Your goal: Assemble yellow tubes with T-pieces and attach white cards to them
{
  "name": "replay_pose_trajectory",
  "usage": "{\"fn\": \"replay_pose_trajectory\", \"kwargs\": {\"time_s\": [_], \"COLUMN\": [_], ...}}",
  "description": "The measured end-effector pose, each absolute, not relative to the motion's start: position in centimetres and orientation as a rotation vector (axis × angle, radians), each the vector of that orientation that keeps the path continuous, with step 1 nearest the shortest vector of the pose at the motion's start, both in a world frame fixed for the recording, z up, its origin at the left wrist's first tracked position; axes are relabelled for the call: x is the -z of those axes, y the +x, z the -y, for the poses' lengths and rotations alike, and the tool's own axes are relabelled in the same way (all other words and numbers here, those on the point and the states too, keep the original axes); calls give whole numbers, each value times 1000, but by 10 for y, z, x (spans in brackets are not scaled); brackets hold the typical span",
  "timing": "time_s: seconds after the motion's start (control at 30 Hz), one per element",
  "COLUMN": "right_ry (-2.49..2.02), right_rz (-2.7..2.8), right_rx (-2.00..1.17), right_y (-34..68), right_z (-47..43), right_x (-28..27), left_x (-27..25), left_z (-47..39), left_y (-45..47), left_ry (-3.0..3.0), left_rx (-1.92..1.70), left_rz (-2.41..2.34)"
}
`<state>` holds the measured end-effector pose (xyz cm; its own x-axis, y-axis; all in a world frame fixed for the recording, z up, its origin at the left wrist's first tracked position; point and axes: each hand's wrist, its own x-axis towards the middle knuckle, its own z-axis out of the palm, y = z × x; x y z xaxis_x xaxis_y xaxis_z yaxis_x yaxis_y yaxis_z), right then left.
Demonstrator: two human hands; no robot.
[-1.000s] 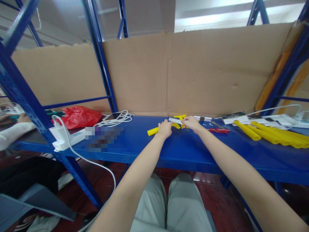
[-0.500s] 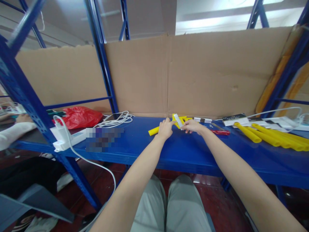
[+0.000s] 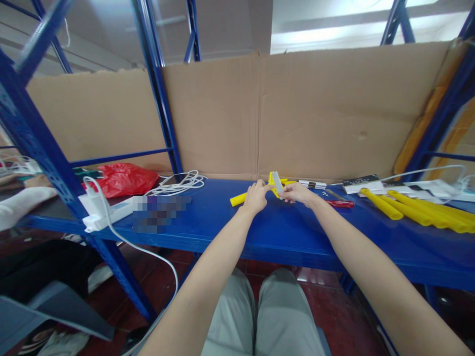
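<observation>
My left hand (image 3: 256, 197) is closed over a yellow tube (image 3: 238, 200), whose end sticks out on the left; the hand hides its middle. The left index finger points right, towards a yellow piece (image 3: 272, 181) near the cardboard. My right hand (image 3: 297, 193) pinches the lower end of a narrow pale strip (image 3: 277, 182), which stands tilted in front of that yellow piece. Whether the strip touches the yellow piece, I cannot tell. Behind the right hand lie more yellow bits, partly hidden.
Right of my hands lie a red-handled tool (image 3: 340, 203), banded white pieces (image 3: 312, 184) and several yellow tubes (image 3: 408, 210). Leftward are a power strip (image 3: 120, 210), coiled white cable (image 3: 185, 183) and red bag (image 3: 124, 179). A cardboard wall (image 3: 315, 113) backs the blue shelf (image 3: 208, 212). Another person's sleeve (image 3: 27, 202) shows far left.
The pale strip in my right hand has shifted slightly right and down. The yellow tube and my left hand sit slightly further right, as the whole view has drifted a little.
</observation>
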<state>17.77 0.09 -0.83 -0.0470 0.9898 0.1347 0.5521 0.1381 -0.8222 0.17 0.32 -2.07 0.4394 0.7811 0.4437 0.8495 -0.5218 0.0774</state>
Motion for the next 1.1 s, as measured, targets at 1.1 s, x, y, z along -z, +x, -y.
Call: {"fn": "replay_pose_trajectory", "kwargs": {"time_s": [1.1], "right_ry": [-1254], "right_rz": [1848], "right_rx": [-1105], "right_y": [183], "right_z": [-7], "right_x": [24], "left_x": [24], "left_z": [-4], "left_y": [2], "left_ry": [-2626], "left_rx": [569], "left_rz": [1373]}}
